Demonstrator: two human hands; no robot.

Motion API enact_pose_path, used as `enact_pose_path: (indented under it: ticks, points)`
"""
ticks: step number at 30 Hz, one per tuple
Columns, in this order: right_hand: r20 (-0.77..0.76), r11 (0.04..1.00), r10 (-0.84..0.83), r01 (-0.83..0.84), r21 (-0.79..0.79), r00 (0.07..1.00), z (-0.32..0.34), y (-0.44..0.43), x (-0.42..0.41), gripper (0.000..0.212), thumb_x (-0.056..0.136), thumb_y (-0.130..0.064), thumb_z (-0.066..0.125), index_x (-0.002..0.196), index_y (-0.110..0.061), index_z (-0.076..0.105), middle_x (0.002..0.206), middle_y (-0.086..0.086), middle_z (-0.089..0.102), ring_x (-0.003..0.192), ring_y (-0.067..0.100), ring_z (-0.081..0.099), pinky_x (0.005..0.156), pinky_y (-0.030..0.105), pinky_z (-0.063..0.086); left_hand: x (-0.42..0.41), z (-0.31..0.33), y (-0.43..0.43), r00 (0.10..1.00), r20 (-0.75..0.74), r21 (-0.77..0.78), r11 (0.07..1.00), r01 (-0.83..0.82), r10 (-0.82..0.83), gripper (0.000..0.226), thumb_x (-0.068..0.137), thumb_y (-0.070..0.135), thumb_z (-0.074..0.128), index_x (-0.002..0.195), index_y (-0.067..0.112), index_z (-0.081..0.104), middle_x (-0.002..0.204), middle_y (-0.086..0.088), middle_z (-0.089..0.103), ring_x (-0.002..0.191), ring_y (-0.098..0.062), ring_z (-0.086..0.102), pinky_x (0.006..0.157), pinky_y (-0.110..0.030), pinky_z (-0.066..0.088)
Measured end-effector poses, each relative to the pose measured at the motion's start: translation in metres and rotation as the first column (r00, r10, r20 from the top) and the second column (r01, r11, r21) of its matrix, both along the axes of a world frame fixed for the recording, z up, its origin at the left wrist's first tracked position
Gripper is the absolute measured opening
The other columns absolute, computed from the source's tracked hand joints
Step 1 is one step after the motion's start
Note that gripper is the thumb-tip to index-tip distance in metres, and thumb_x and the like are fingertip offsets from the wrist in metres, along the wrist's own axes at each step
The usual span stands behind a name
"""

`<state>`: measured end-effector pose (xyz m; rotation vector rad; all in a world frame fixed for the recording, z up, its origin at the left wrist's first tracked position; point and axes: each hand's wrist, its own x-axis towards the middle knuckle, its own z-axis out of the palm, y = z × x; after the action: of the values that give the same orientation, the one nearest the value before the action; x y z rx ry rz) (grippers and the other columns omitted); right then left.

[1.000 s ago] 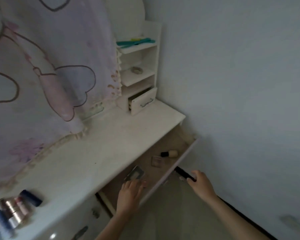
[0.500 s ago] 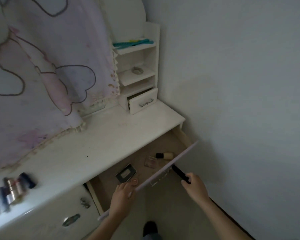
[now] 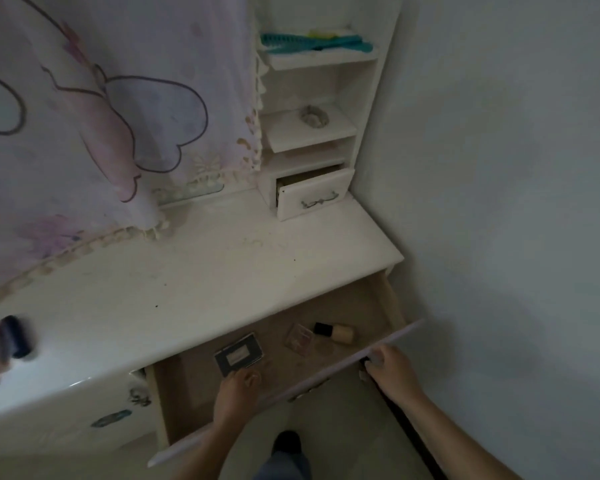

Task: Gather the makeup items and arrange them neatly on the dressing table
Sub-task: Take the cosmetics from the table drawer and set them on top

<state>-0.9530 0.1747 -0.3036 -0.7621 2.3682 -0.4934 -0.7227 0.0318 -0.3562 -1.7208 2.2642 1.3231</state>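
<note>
**Black compact within reach as the drawer comes out**

Black and flat, the compact [image 3: 239, 355] lies on the floor of the open drawer [image 3: 394, 303], near its left end. The left hand [image 3: 234, 393] reaches in over the drawer front, bent fingertips at the compact's near edge. Whether they already pinch it I cannot tell. A clear case [image 3: 298, 337] and a bottle [image 3: 336, 332] with a black cap lie close together further right, apart from the compact.

The right hand [image 3: 392, 374] sits at the front's right end, thumb on the top edge, fingers curled round a dark stick [image 3: 363, 363] of which only a stub shows.

Over the last second the drawer has slid further out, so all three things now lie in plain sight, and the left hand has gone from the front board down to the compact. I take it that lifting the compact comes next.

Above, the dressing table [image 3: 205, 289] carries only a blurred cluster of lipsticks [image 3: 11, 337] at its far left. So most of the gathering is still to do.
</note>
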Motion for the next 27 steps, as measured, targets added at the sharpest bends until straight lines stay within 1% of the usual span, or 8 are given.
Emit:
enact_pose_path:
  ticks: [3,6,10,13,18,20,23,27]
  points:
    - [0.022,0.999,-0.033,0.033,0.016,0.999,-0.005,-0.015,-0.015,0.029,0.087,-0.010,0.057,0.114,0.000,0.056,0.112,0.015,0.061,0.106,0.026,0.057,0.075,0.022,0.036,-0.007,-0.006,0.005,1.000,-0.014,-0.002,1.000,-0.025,0.025,0.023,0.091,0.020,0.051,0.082,0.006,0.066,0.088,-0.010,0.067,0.081,-0.021,0.058,0.068,-0.032,0.043]
    - [0.036,1.000,-0.010,0.010,0.013,0.999,-0.015,-0.025,-0.021,0.030,0.086,-0.008,0.056,0.116,-0.002,0.056,0.115,0.016,0.061,0.107,0.027,0.057,0.087,0.029,0.043,-0.002,-0.011,0.014,0.993,-0.065,0.010,0.995,-0.097,0.098,0.019,0.086,0.010,0.055,0.098,0.005,0.069,0.102,-0.006,0.066,0.096,-0.023,0.059,0.082,-0.030,0.044]
    - [0.093,0.998,0.064,-0.066,0.019,0.994,-0.028,-0.042,-0.037,0.032,0.087,-0.010,0.056,0.117,-0.003,0.055,0.116,0.014,0.062,0.107,0.025,0.057,0.077,0.024,0.039,0.001,-0.017,0.020,0.977,0.042,0.035,0.977,-0.212,0.210,0.023,0.081,0.013,0.054,0.089,-0.003,0.067,0.095,-0.024,0.066,0.092,-0.039,0.059,0.068,-0.030,0.035]
    - [0.132,0.990,0.131,-0.137,0.040,0.983,-0.037,-0.055,-0.053,0.029,0.085,-0.007,0.057,0.114,-0.003,0.056,0.115,0.015,0.062,0.105,0.027,0.058,0.075,0.026,0.042,-0.010,-0.013,0.023,0.944,0.064,0.042,0.945,-0.326,0.323,0.015,0.085,0.006,0.056,0.092,-0.003,0.066,0.094,-0.021,0.066,0.091,-0.034,0.061,0.066,-0.025,0.031]
    - [0.161,0.966,0.223,-0.241,0.098,0.961,-0.054,-0.073,-0.078,0.025,0.083,-0.006,0.059,0.107,0.000,0.058,0.109,0.019,0.064,0.101,0.030,0.060,0.075,0.031,0.043,-0.042,0.001,0.020,0.915,0.070,0.045,0.915,-0.401,0.398,0.023,0.085,0.010,0.057,0.105,0.005,0.066,0.105,-0.016,0.068,0.098,-0.029,0.062,0.070,-0.024,0.037]
    - [0.172,0.945,0.277,-0.300,0.132,0.945,-0.065,-0.080,-0.088,0.026,0.082,-0.008,0.061,0.107,-0.001,0.059,0.110,0.019,0.064,0.101,0.029,0.061,0.072,0.029,0.042,-0.052,-0.004,0.016,0.906,0.166,0.077,0.911,-0.405,0.389,0.027,0.086,0.017,0.056,0.111,0.009,0.063,0.111,-0.014,0.066,0.103,-0.029,0.060,0.079,-0.027,0.043]
    - [0.170,0.888,0.400,-0.427,0.172,0.901,-0.089,-0.094,-0.094,0.033,0.079,-0.017,0.065,0.110,-0.006,0.060,0.113,0.017,0.065,0.104,0.029,0.061,0.083,0.033,0.047,-0.059,-0.015,0.005,0.881,0.350,0.145,0.911,-0.387,0.319,0.039,0.084,0.024,0.055,0.122,0.013,0.053,0.122,-0.014,0.060,0.113,-0.029,0.054,0.090,-0.029,0.043]
    - [0.129,0.811,0.514,-0.529,0.251,0.848,-0.116,-0.109,-0.088,0.038,0.079,-0.028,0.064,0.112,-0.010,0.056,0.121,0.014,0.058,0.111,0.031,0.053,0.091,0.035,0.044,-0.061,-0.032,-0.012,0.851,0.460,0.164,0.918,-0.362,0.253,0.048,0.083,0.024,0.056,0.127,0.011,0.043,0.131,-0.017,0.047,0.119,-0.033,0.046,0.097,-0.035,0.039]
